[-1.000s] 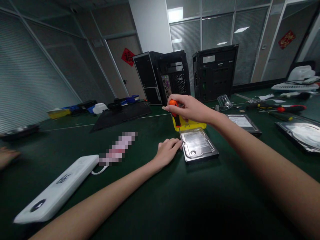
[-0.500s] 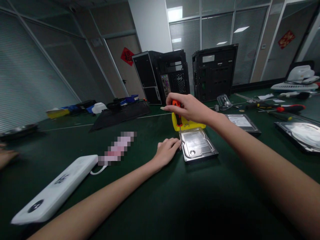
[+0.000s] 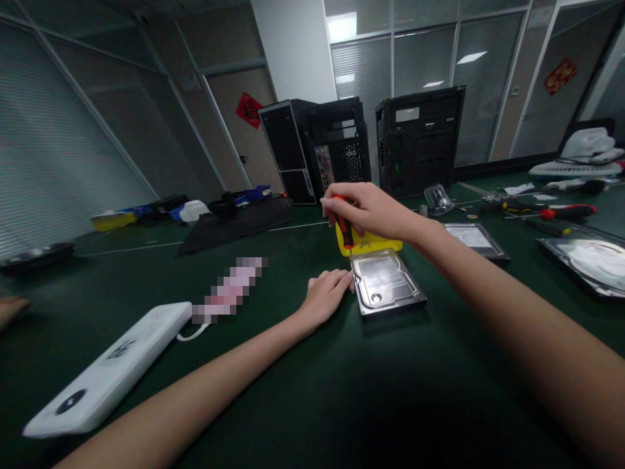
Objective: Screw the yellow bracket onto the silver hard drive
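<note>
A silver hard drive (image 3: 385, 280) lies flat on the dark green table, its metal cover facing up. My right hand (image 3: 359, 205) is closed around the red and black handle of a screwdriver (image 3: 346, 233). The handle leans a little to the left, and the shaft runs down to the drive's far left corner. Whether the tip sits in a screw is too small to tell. My left hand (image 3: 327, 296) rests on the table with its fingers laid out, the fingertips touching the drive's left edge. Just behind the drive is a yellow plastic tray (image 3: 378, 244), partly hidden by my right hand.
Two more hard drives (image 3: 473, 241) (image 3: 590, 264) lie to the right, near pliers (image 3: 569, 212) and other tools. Black computer cases (image 3: 420, 143) (image 3: 312, 153) stand behind. At left are a white power bank (image 3: 112, 368) with a cable and another person's hand (image 3: 12, 309).
The screwdriver handle has tipped slightly to the left, and my right thumb and fingers have shifted their grip on it. My left hand and the hard drive have stayed put.
</note>
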Tool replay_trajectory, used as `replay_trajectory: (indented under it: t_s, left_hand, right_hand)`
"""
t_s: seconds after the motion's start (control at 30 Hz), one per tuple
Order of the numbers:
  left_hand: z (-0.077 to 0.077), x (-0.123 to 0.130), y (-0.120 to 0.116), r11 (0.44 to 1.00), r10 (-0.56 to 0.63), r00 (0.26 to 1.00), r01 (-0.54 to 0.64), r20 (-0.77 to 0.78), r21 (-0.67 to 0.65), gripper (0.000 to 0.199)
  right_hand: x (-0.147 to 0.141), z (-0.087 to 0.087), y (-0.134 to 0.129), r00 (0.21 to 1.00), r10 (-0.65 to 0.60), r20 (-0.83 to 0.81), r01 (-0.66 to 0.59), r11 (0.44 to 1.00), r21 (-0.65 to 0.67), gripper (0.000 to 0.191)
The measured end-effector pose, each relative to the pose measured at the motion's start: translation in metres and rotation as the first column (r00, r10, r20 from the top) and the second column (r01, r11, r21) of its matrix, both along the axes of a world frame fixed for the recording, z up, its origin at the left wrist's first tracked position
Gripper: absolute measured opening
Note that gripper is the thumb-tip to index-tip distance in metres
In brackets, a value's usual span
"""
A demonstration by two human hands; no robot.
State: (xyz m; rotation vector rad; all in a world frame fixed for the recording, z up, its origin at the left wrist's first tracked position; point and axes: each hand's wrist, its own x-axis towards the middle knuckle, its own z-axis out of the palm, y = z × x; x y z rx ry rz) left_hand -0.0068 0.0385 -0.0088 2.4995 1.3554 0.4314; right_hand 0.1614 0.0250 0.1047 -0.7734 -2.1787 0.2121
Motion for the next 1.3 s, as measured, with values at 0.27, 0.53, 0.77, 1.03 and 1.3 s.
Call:
replay_trajectory:
  t_s: [0.27,0.53,0.77,1.03,1.3]
  left_hand:
    - [0.0011,0.001,-0.0009,1.0,-0.001,1.0,0.001,0.002,-0.002,0.042]
    - [-0.0001,0.0009,-0.0005,1.0,0.015,1.0,-0.015,-0.004,-0.002,0.04]
    - [0.0009,0.0009,-0.001,1.0,0.014,1.0,-0.014,-0.003,-0.011,0.042]
    - [0.0007,0.0013,-0.0011,1.0,0.018,1.0,-0.018,-0.006,-0.01,0.041]
    - [-0.0009,-0.0002,0.0003,1.0,-0.006,1.0,0.006,0.006,0.004,0.041]
  right_hand:
    - [-0.0007,-0.0023,0.0004,0.998,-0.063,0.01,0.063,0.998,0.007,0.035]
    - [0.0001,0.001,-0.0039,0.998,-0.045,0.037,0.045,0.999,0.003,0.035]
    - [0.0005,-0.0019,0.0012,0.995,-0.098,0.029,0.097,0.994,0.041,0.033]
    - [0.0001,-0.0007,0.0004,0.995,-0.098,0.025,0.095,0.991,0.096,0.029]
    - [0.0017,-0.0034,0.0041,0.987,-0.153,0.045,0.146,0.98,0.138,0.034]
